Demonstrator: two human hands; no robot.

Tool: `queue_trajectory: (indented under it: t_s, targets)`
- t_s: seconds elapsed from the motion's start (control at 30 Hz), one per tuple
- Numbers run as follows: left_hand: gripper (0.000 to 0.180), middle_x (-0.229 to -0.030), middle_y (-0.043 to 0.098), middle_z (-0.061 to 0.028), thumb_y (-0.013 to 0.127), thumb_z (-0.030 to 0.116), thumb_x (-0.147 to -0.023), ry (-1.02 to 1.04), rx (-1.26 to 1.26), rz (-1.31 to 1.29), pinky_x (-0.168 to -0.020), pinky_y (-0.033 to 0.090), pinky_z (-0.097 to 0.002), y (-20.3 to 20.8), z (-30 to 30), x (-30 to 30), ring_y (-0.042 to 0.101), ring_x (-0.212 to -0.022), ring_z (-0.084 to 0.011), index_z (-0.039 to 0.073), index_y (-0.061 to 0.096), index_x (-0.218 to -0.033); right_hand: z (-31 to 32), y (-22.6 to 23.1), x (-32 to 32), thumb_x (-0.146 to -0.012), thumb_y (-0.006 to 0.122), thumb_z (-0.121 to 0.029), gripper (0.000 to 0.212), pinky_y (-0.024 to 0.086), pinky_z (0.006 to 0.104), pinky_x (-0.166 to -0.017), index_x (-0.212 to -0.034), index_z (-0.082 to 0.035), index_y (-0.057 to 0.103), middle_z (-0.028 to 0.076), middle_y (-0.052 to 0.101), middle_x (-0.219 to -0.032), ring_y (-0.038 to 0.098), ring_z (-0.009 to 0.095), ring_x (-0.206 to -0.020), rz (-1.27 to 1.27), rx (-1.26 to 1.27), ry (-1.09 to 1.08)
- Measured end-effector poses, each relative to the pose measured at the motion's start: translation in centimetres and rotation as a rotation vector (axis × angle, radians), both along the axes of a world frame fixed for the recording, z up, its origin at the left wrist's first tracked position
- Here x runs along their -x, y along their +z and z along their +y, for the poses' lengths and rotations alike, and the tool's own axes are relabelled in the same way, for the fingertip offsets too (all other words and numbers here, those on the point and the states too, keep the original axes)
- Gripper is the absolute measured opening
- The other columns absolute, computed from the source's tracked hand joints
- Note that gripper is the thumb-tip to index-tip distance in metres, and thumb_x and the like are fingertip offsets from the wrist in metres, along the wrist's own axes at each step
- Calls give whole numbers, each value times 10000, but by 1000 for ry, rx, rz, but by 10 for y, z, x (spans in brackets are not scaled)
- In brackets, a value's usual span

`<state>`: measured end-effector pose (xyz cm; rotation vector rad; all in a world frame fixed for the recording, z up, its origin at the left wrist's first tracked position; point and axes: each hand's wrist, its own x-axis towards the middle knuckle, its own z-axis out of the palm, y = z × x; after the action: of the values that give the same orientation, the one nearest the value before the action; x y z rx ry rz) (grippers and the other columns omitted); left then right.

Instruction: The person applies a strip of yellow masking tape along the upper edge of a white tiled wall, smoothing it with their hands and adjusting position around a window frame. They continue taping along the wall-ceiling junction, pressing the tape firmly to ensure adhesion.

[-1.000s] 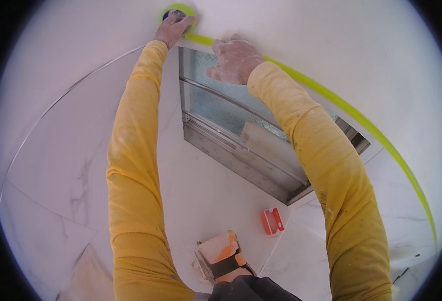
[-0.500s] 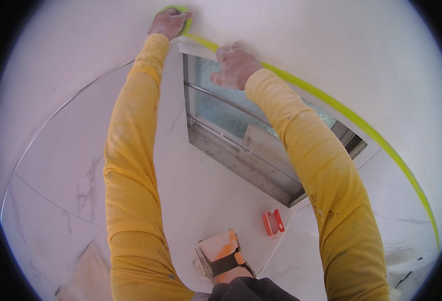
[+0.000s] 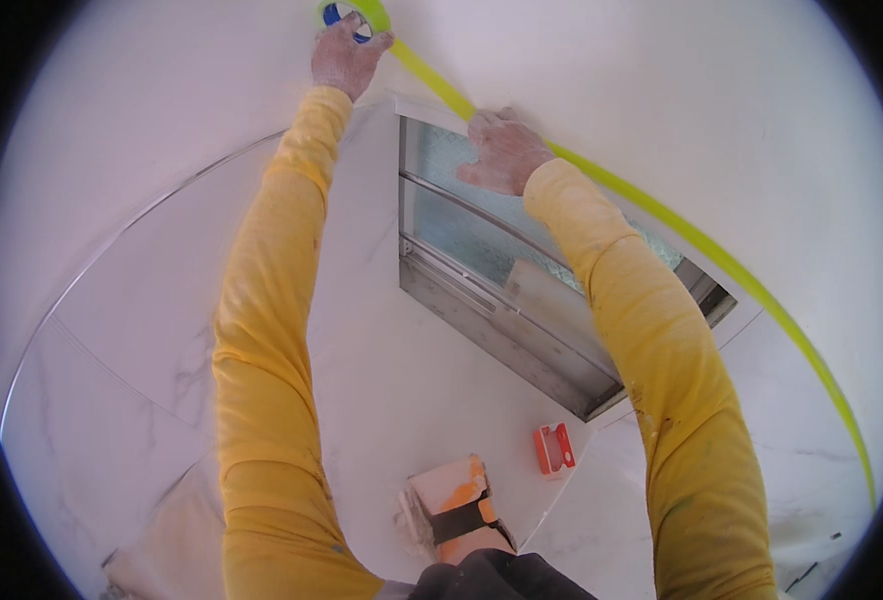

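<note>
My left hand (image 3: 345, 62) grips a roll of yellow-green tape (image 3: 374, 15) with a blue inner core, at the top of the view. A strip of the same tape (image 3: 701, 243) runs from the roll, down past my right hand, and along the edge above the window to the far right. My right hand (image 3: 508, 155) lies against the strip with its fingers at the tape and its thumb out to the side, holding nothing. Both forearms wear dusty yellow sleeves.
A metal-framed window (image 3: 471, 215) with textured glass sits below the tape. Pale marbled panels (image 3: 131, 330) cover the wall, with a thin trim line at the left. Lower down are an orange-stained box with a black band (image 3: 456, 505) and a small red-and-white case (image 3: 554, 449).
Both hands appear slightly farther right, as does the window, as the view shifts. The roll has turned to show its blue core. My right thumb stands farther out from the fingers.
</note>
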<state>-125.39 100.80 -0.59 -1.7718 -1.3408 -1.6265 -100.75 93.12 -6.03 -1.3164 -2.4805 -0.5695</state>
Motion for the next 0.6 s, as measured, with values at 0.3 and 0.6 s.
queue_trajectory:
  t_s: [0.3,0.6]
  targets:
    - [234,-1010,667,42,756,51,-840,-810,-27,-365,-754,476,-225,-30,-85,-38,507,-762,-67,82,724,-1070,-20,36,-9,-842,694,-291,501,381,428,-1094,-1282,-72,595,165,554,-1342,454,355,-1298,549,-135,258]
    - [281,-1069,712,-17,744,30,-857,-1010,-70,-544,-897,501,-254,-35,-74,-40,631,-959,-104,37,708,-1135,-9,83,54,-856,685,-341,390,329,452,-1122,-1156,-93,710,131,577,-1361,458,354,-1304,326,-212,180]
